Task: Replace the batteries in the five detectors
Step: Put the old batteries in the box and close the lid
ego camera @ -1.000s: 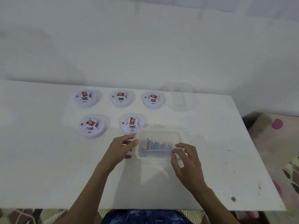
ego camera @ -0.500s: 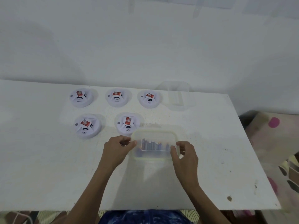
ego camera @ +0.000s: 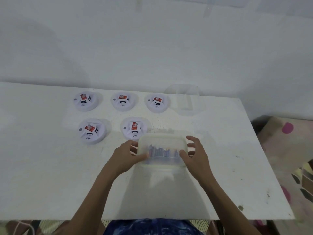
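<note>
Five round white detectors with red labels lie on the white table (ego camera: 50, 175): three in a back row (ego camera: 85, 101) (ego camera: 123, 101) (ego camera: 157, 102) and two in front (ego camera: 92, 131) (ego camera: 133, 128). A translucent lidded box (ego camera: 162, 141) with several batteries (ego camera: 160, 151) inside sits between my hands and looks raised a little above the table, its shadow below it. My left hand (ego camera: 125, 155) grips the box's left end, thumb on the near side. My right hand (ego camera: 196, 156) grips its right end, fingers spread round the far corner.
An empty clear plastic tub (ego camera: 185, 100) stands at the back, right of the detector row. A wall rises behind the table. Past the table's right edge is a patterned cloth (ego camera: 284, 150) on the floor.
Both hands closed in from beside the box and took hold of its ends. The box has come up and tilted slightly. The detectors stayed where they were.
</note>
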`<state>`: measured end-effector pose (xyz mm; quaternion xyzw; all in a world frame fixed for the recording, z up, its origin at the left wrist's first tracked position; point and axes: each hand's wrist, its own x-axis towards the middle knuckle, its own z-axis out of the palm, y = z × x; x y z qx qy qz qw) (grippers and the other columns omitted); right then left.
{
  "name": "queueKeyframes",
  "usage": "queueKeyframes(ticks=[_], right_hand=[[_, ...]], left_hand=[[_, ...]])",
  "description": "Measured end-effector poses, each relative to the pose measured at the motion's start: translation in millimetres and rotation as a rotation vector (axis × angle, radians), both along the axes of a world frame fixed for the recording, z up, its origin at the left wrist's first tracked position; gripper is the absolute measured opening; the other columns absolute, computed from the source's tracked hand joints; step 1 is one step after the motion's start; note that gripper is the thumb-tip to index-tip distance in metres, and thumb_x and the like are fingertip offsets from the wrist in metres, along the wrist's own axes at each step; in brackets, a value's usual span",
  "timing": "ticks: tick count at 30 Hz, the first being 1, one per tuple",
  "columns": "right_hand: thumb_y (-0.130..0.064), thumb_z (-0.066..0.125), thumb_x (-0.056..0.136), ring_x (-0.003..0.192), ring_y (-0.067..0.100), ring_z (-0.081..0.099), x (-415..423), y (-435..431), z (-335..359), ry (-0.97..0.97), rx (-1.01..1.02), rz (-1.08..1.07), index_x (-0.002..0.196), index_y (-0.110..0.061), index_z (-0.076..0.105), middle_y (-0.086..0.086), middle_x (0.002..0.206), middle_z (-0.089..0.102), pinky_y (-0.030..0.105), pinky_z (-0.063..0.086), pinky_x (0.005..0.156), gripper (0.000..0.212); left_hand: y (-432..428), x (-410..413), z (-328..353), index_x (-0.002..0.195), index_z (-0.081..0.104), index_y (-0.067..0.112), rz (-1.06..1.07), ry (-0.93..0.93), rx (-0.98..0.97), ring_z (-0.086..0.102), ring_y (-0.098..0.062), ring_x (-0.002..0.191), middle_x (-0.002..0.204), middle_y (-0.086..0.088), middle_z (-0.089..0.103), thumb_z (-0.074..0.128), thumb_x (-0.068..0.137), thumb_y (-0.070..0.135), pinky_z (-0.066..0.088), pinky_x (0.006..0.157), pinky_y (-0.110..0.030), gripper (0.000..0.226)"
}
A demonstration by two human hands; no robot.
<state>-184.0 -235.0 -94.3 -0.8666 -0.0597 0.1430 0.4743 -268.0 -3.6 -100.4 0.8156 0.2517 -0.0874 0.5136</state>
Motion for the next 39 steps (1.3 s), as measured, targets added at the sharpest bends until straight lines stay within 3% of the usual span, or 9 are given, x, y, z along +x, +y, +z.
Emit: queueKeyframes(ticks=[4, 8, 14, 17, 20, 24, 27, 32, 39], right_hand=[[-0.019, 0.056, 0.086, 0.136, 0.017, 0.028, 18.7, -1.1, -0.9, -0.119, -0.166, 0.287, 0.144, -0.039, 0.03, -0.012, 0.151, 0.027, 0.041, 0.032, 0.109, 0.066], [-0.025, 0.05, 0.094, 0.125, 0.014, 0.038, 28.7, 6.3, 2.5, -0.134, -0.188, 0.399, 0.143, -0.037, 0.034, -0.014, 0.142, 0.043, 0.032, 0.032, 0.105, 0.053], [-0.041, 0.049, 0.095, 0.1, 0.015, 0.055, 26.8, 8.1, 1.2, -0.279, -0.344, 0.282, 0.127, -0.029, 0.055, -0.005, 0.112, 0.062, 0.025, 0.042, 0.083, 0.035], [-0.039, 0.05, 0.095, 0.081, 0.011, 0.06, 24.5, 1.4, 7.7, -0.226, -0.361, 0.264, 0.119, -0.026, 0.061, -0.004, 0.097, 0.067, 0.021, 0.045, 0.071, 0.029], [-0.037, 0.052, 0.094, 0.059, 0.019, 0.063, 17.2, -5.9, 13.6, -0.138, -0.322, 0.267, 0.102, -0.024, 0.064, 0.004, 0.07, 0.067, 0.028, 0.052, 0.058, 0.019], [-0.036, 0.055, 0.092, 0.055, 0.017, 0.063, 5.1, -3.9, 11.0, -0.045, -0.304, 0.276, 0.075, -0.016, 0.057, 0.003, 0.062, 0.065, 0.029, 0.053, 0.057, 0.026], [-0.037, 0.057, 0.089, 0.061, 0.019, 0.062, 2.7, 1.6, 9.1, -0.001, -0.317, 0.268, 0.066, -0.012, 0.055, 0.005, 0.067, 0.066, 0.034, 0.053, 0.065, 0.034], [-0.032, 0.066, 0.082, 0.076, 0.015, 0.066, 1.5, 6.4, 6.5, 0.138, -0.138, 0.126, 0.084, -0.016, 0.066, -0.003, 0.079, 0.068, 0.036, 0.058, 0.075, 0.016], [-0.021, 0.065, 0.085, 0.076, 0.019, 0.069, -2.8, 9.8, 6.3, 0.214, -0.004, 0.053, 0.085, -0.01, 0.069, 0.003, 0.08, 0.071, 0.038, 0.06, 0.076, 0.012]], left_hand=[[-9.1, -9.9, 4.0, 0.132, 0.031, 0.033, -0.18, 0.046, 0.059, 0.06, -0.004, 0.087, 0.102, 0.016, 0.055, 0.082, 0.056, 0.054, 0.05, 0.071, -0.022, 0.094], [-7.9, -11.1, 1.5, 0.141, 0.019, 0.035, -0.252, 0.066, 0.111, 0.062, -0.005, 0.086, 0.104, 0.013, 0.054, 0.082, 0.054, 0.055, 0.053, 0.076, -0.026, 0.109], [0.9, -12.3, -2.2, 0.135, 0.035, 0.04, -0.163, -0.026, 0.26, 0.057, -0.002, 0.089, 0.112, 0.013, 0.052, 0.077, 0.051, 0.065, 0.054, 0.081, -0.032, 0.096], [-1.3, -13.4, -5.2, 0.122, 0.045, 0.038, -0.025, -0.114, 0.284, 0.056, 0.0, 0.086, 0.106, 0.014, 0.05, 0.078, 0.06, 0.056, 0.053, 0.075, -0.029, 0.073], [-5.5, -11.2, -7.4, 0.102, 0.053, 0.031, 0.131, -0.178, 0.249, 0.06, -0.003, 0.076, 0.093, 0.013, 0.057, 0.078, 0.069, 0.043, 0.051, 0.067, -0.026, 0.042], [-12.7, -1.9, -8.3, 0.088, 0.063, 0.024, 0.147, -0.173, 0.154, 0.064, -0.002, 0.062, 0.08, 0.006, 0.068, 0.064, 0.086, 0.023, 0.058, 0.069, -0.03, 0.002], [-12.2, 2.6, -8.1, 0.087, 0.065, 0.027, 0.145, -0.184, 0.104, 0.066, 0.0, 0.066, 0.078, 0.013, 0.069, 0.061, 0.088, 0.026, 0.059, 0.071, -0.031, 0.004], [-6.3, 1.5, -9.4, 0.099, 0.07, 0.02, 0.13, -0.115, 0.001, 0.068, -0.006, 0.077, 0.088, 0.009, 0.072, 0.071, 0.078, 0.037, 0.059, 0.075, -0.032, 0.027], [-6.3, 0.6, -13.1, 0.101, 0.073, 0.024, 0.116, -0.115, 0.01, 0.067, -0.003, 0.085, 0.092, 0.012, 0.073, 0.071, 0.078, 0.038, 0.056, 0.084, -0.032, 0.027]])
